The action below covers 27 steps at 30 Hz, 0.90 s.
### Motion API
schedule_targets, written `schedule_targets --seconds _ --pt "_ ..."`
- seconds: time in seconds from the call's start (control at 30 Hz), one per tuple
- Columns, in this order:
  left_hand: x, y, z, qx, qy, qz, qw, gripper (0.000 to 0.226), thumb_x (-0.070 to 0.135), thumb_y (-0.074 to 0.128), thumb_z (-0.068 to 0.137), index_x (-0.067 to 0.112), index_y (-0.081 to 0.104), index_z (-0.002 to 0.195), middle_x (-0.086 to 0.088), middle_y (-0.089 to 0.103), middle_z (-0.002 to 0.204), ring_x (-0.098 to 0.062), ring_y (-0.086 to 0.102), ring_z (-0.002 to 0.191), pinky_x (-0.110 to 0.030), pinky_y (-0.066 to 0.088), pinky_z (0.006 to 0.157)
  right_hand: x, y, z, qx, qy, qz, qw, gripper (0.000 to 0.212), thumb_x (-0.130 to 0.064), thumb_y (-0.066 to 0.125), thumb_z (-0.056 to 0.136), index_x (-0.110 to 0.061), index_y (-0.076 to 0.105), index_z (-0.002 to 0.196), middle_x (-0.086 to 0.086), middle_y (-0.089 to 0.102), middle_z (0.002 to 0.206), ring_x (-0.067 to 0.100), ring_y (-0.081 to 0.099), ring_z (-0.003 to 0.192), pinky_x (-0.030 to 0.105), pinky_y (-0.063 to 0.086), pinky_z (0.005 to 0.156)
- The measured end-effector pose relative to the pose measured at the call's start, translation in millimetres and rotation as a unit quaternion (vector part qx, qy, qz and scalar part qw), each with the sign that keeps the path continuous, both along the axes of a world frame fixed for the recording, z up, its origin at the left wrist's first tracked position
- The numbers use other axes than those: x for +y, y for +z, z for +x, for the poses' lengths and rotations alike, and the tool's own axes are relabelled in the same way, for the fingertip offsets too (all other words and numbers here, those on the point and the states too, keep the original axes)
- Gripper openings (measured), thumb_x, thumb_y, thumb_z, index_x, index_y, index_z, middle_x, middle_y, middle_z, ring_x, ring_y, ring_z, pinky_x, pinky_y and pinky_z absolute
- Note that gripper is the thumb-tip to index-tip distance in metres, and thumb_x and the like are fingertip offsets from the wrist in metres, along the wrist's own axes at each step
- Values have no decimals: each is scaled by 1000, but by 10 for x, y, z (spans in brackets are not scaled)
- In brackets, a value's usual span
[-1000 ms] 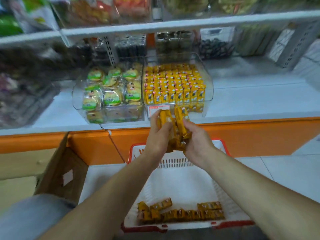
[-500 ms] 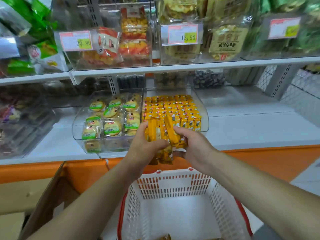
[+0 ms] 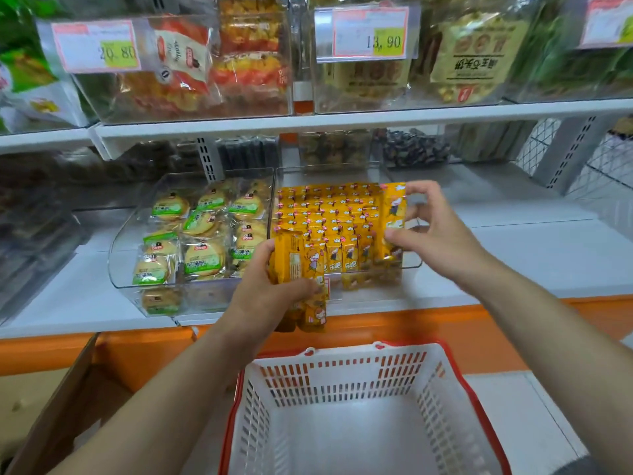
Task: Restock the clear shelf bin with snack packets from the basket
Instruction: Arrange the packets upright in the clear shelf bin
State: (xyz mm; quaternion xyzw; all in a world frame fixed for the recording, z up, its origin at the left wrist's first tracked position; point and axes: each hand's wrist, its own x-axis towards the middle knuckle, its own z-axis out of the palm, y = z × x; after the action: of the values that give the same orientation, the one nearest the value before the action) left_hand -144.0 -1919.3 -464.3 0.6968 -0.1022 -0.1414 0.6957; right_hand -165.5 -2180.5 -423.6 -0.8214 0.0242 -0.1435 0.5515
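- Cannot see the lower part of the basket (image 3: 342,382): cut off by the frame's bottom edge, contents there unknown.
- Cannot read the print on the packets (image 3: 337,214) beyond a cartoon figure and a few characters; dark goods at the back of the shelf (image 3: 531,255) too dim to identify.
- Noted the bin (image 3: 411,260) front corner masked by the left hand (image 3: 260,296) and its bundle (image 3: 301,269).
- Logged basket as white slotted plastic with a red rim, below the orange shelf edge.
- Logged bin as clear rigid plastic with curved side walls, standing on the white shelf, side by side with a like biscuit bin (image 3: 120,255).
- Logged packets as glossy yellow foil, slim and oblong, red-and-white tops; packed upright in tight rows across the bin.
- Left: fingers (image 3: 265,250) curled round the bundle of several packets, thumb across its front; held upright before the bin's left front, above the basket.
- Right hand (image 3: 435,231): fingers (image 3: 419,192) at the top and thumb at the bottom pinching a packet (image 3: 394,217) lengthwise, at the bin's right side beside the rows; cannot tell whether one packet or two.
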Motion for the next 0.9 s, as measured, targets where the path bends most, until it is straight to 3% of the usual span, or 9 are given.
schedule_targets --seconds 0.1,0.17,0.27,0.4,0.5,0.6,0.7,0.9 --pt "-7 -14 1 -6 0 13 1000 52 6 80 83 35 56 119 -3 77 101 -30 77 91 -48 64 71 -209 -53 92 -31 -55 -120 991 57 -21 79 79 -46 36 106 -6 62 107 11 70 66 32 50 63" --pt "-15 -14 6 -11 0 18 1000 52 6 79 84 34 56 121 -3 77 101 -29 77 92 -51 64 73 -297 -85 147 -49 -64 -175 981 61 -20 79 80 -46 34 113 -13 61 101 5 69 63 29 48 63" --pt "-14 -28 12 -13 -5 20 1000 52 4 77 86 34 56 122 -4 77 103 -30 76 94 -55 63 75 -374 -143 206 -42 -49 -251 966 56 -23 80 80 -46 41 114 -14 62 96 7 64 81 30 45 65" --pt "-4 -54 15 -19 -7 23 1000 53 5 78 85 36 55 122 -1 77 103 -28 77 94 -54 64 76 -421 -221 247 -18 -53 -387 920 45 -28 79 76 -35 56 114 -7 57 106 20 52 95 37 45 76" --pt "2 -71 11 -19 -12 24 999 53 6 78 86 38 56 121 1 78 102 -26 77 94 -50 64 74 -435 -248 259 0 -39 -434 900 34 -22 75 77 -33 66 108 -7 58 107 18 51 89 36 48 75" --pt "8 -86 15 -21 -15 22 999 53 5 78 86 40 56 119 2 78 100 -24 77 92 -45 64 70 -432 -272 257 34 -22 -468 883 34 -21 74 81 -38 62 107 -11 61 111 16 51 87 33 46 71" --pt "21 -91 14 -20 -18 20 999 54 6 78 85 40 55 121 3 77 100 -23 77 91 -44 64 69 -412 -269 261 45 -31 -514 856 27 -26 71 85 -43 61 103 -11 59 113 19 56 95 31 39 68" --pt "53 -100 21 -11 -14 13 1000 52 7 79 85 40 56 118 1 77 101 -26 77 90 -48 64 68 -325 -213 261 98 -28 -557 824 18 -35 60 93 -39 71 106 -8 57 123 21 58 109 33 44 72"
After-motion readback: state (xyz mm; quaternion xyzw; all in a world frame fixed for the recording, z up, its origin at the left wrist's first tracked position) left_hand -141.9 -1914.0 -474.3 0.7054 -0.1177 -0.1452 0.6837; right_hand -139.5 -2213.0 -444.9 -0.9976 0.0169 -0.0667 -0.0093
